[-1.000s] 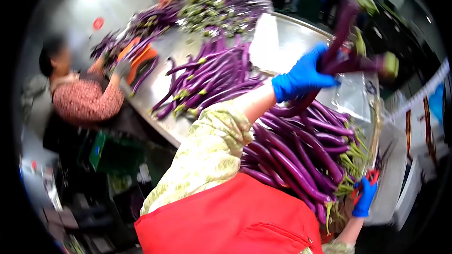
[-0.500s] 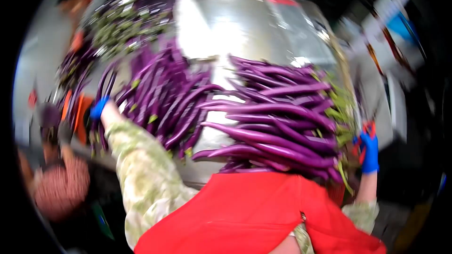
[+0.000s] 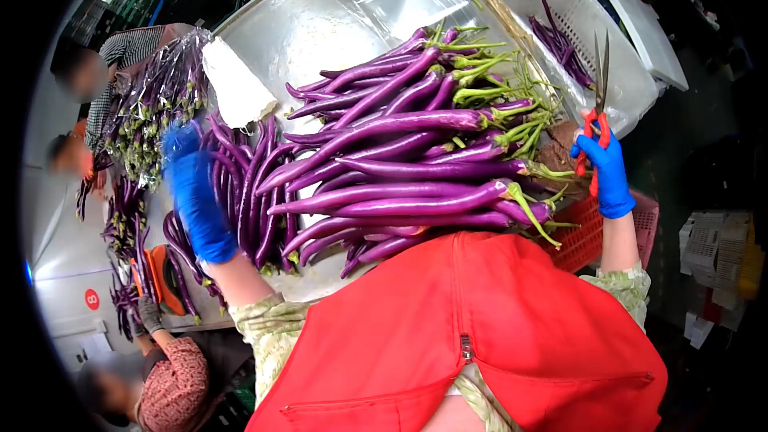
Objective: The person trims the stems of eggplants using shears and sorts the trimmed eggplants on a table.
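Note:
In a blue glove, my right hand point(image 3: 606, 174) grips red-handled scissors point(image 3: 600, 84) at the right side of the table, their blades pointing up and slightly apart. Just left of it lies a big heap of long purple eggplants point(image 3: 400, 144), with green stems point(image 3: 520, 124) toward that hand. My left hand point(image 3: 196, 196), also blue-gloved, is over the left edge of a second pile of eggplants point(image 3: 256, 192). Motion smears its fingers, so whether they hold anything cannot be seen.
Eggplants in clear plastic point(image 3: 156, 116) lie at the far left beside a white cloth point(image 3: 234, 84). A white crate point(image 3: 640, 80) with a few thin eggplants stands right, a red crate point(image 3: 580, 232) below it. Co-workers, one in a patterned pink top point(image 3: 174, 384), are on the left.
The view has turned and sharpened. My left hand, formerly low at the left pile's outer edge, is moving and blurred. My right hand has raised the scissors, now clearly seen pointing up.

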Available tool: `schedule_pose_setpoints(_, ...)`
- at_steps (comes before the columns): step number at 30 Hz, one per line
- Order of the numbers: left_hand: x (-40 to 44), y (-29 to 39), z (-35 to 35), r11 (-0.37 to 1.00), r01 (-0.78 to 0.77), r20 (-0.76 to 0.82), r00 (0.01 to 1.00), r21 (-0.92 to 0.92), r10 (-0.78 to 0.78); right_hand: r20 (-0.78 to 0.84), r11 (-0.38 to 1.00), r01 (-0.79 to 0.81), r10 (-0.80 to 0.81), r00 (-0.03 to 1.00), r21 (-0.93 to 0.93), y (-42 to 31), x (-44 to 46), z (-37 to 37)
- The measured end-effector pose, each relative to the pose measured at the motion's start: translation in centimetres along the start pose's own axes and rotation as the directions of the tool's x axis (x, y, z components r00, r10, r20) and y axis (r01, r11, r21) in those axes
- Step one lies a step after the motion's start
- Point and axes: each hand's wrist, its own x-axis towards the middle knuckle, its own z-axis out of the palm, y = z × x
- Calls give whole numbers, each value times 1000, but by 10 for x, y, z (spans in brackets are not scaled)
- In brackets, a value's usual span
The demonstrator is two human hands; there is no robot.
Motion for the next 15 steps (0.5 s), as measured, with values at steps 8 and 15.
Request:
schedule_pose_setpoints(8, -103, 1, 189, 408, -851, 941, 262, 330, -214, -54, 986, -5, 14, 998, 168, 20, -33, -4)
schedule_pose_setpoints(15, -133, -2, 196, 287, -912, 956, 277, 294, -98, -80, 969, 2, 18, 997, 249, 35, -38, 1)
